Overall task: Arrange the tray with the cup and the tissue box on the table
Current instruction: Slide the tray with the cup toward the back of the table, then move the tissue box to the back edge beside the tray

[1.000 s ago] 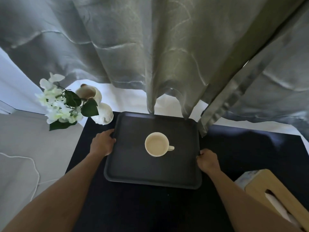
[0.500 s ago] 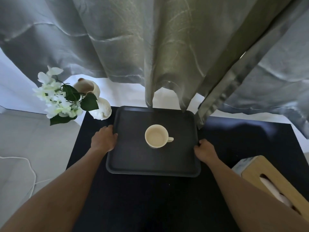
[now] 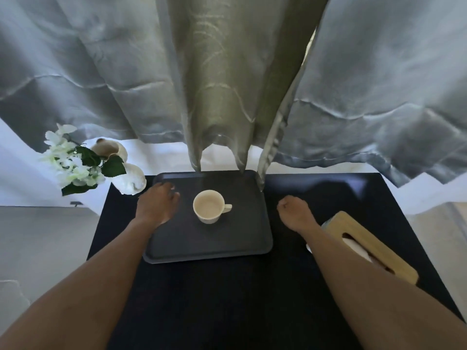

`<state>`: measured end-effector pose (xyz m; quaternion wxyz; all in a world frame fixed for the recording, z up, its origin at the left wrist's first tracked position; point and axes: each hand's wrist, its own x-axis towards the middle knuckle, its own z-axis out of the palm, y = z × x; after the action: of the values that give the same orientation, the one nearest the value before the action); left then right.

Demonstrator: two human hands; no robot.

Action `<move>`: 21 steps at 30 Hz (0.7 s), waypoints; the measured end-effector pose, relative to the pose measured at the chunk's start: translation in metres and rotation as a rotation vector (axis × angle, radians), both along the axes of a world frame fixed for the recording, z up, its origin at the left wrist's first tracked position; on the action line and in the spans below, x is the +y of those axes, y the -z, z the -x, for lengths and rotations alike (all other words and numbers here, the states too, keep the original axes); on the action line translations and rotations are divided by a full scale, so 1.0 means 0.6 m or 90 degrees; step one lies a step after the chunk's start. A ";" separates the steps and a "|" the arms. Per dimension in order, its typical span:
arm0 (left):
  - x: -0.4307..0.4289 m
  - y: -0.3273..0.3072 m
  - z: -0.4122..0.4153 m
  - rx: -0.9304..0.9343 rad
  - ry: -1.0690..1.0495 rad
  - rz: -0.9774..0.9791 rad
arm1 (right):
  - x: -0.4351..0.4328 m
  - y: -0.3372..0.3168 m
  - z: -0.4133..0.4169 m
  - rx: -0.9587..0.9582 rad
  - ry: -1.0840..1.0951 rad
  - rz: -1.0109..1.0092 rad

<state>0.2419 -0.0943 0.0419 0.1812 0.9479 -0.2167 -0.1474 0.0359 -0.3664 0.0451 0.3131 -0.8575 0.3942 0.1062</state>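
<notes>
A: Tray [image 3: 207, 238] position and orientation?

B: Rectangular, dark grey, matte, with rounded corners and a low raised rim. It lies flat on the black table [image 3: 227, 299], pushed against the far edge, left of centre. Its long axis runs roughly from the far edge toward the near edge, slightly skewed.

A: Cup [image 3: 208, 206]?

B: Cream, round, glossy ceramic, upright in the tray's far half. Its handle points toward the table's right edge.

A: Tissue box [image 3: 366, 245]?

B: Light wood, elongated, with a slot in its top and white tissue showing. It sits near the right edge, well apart from the tray. Its long axis runs diagonally toward the near right corner.

A: Hands?

B: Left hand [image 3: 158, 205] is over the tray's left rim, fingers loosely spread, clamped on nothing; contact cannot be confirmed. Right hand [image 3: 294, 213] is over bare table between tray and tissue box, fingers curled under, holding nothing.

A: Other items?

B: White vase [image 3: 130, 181] with white flowers [image 3: 70, 157] at the far left corner; grey pleated curtain [image 3: 227, 84] hangs behind, its hem reaching the tray's far rim.
</notes>
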 end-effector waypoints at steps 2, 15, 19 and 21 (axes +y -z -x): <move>-0.033 -0.030 0.025 -0.034 0.046 0.025 | -0.014 -0.031 0.029 -0.016 -0.022 0.019; -0.262 -0.123 0.255 -0.061 0.259 0.063 | -0.135 -0.114 0.297 -0.125 0.089 0.104; -0.322 -0.125 0.332 -0.026 0.289 0.047 | -0.167 -0.111 0.404 -0.121 0.167 0.130; -0.352 -0.123 0.371 -0.003 0.305 0.021 | -0.179 -0.106 0.456 -0.105 0.195 0.139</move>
<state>0.0195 -0.3054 0.1154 0.1563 0.8666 -0.4382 -0.1804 -0.2375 -0.4738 0.1085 0.2617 -0.8221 0.5024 -0.0567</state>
